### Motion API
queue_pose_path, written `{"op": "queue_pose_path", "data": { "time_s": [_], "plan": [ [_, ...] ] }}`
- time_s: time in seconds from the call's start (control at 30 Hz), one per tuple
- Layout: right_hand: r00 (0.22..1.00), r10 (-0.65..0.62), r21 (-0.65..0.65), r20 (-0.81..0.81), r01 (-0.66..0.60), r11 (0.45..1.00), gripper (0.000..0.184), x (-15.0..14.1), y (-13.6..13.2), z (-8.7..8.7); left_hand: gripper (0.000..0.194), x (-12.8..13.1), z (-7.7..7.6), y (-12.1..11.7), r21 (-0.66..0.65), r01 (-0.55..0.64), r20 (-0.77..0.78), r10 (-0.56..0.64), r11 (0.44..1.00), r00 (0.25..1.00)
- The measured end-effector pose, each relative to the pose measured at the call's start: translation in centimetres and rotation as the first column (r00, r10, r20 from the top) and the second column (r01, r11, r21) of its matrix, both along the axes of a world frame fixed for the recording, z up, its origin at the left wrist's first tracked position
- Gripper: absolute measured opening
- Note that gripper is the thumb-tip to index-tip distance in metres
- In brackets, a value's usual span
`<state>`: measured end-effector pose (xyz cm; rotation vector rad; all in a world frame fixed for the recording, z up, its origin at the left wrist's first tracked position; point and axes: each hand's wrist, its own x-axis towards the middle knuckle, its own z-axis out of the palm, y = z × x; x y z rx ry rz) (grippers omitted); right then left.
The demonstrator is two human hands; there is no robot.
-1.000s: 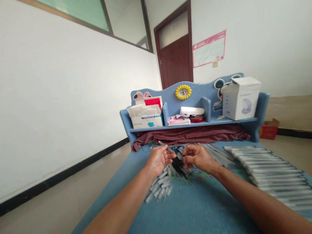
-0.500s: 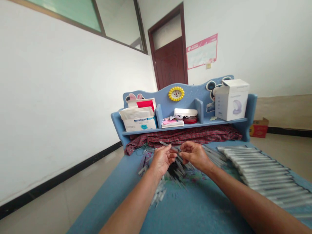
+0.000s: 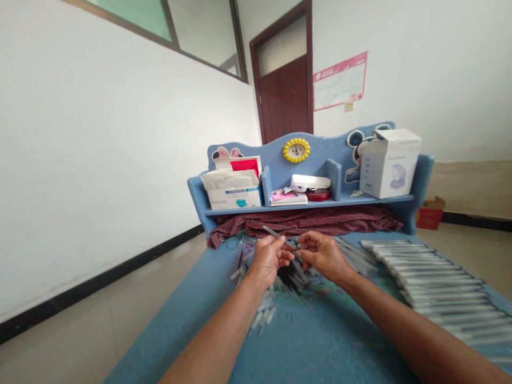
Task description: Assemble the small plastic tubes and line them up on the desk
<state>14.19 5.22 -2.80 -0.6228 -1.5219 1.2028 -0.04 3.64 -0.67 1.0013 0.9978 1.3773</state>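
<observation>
My left hand (image 3: pixel 269 258) pinches a slim translucent pen (image 3: pixel 271 231) between thumb and fingers. The pen slants, its far end pointing up and left. My right hand (image 3: pixel 323 255) is closed at the pen's near end, thumb against fingertips; a small dark part shows there, too blurred to name. Under both hands lies a loose pile of clear and black pen parts (image 3: pixel 295 277). Short clear pieces, perhaps caps (image 3: pixel 264 314), lie by my left forearm. Thin clear tubes (image 3: pixel 356 256) are bunched beyond my right wrist. A long row of pens (image 3: pixel 436 288) with dark ends lies at the right.
The blue desk (image 3: pixel 320 341) carries a shelf (image 3: pixel 344 201) at its back. On it stand a mask box (image 3: pixel 236 198), a flower-shaped clock (image 3: pixel 296 150), a red round tin (image 3: pixel 318 196) and a white box (image 3: pixel 388 165). A checked cloth (image 3: pixel 312 221) lies below.
The view has shifted slightly, so the shelf and desk sit a little further right. Both hands keep nearly the same hold, with the pen still between them.
</observation>
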Motion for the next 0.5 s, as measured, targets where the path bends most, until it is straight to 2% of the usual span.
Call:
{"op": "queue_pose_path", "data": {
  "time_s": [0.23, 0.5],
  "plan": [
    [0.999, 0.018, -0.012, 0.032, -0.018, 1.0, 0.019, 0.01, -0.48, 0.31, 0.017, 0.26, 0.1, -0.29, 0.05, -0.034, -0.107, 0.039, 0.998, 0.994],
    [0.991, 0.131, -0.086, 0.035, -0.127, 0.988, 0.025, 0.32, -0.47, 0.32, 0.023, 0.09, 0.21, -0.58, 0.078, -0.018, -0.179, 0.032, 0.997, 0.983]
  ]
}}
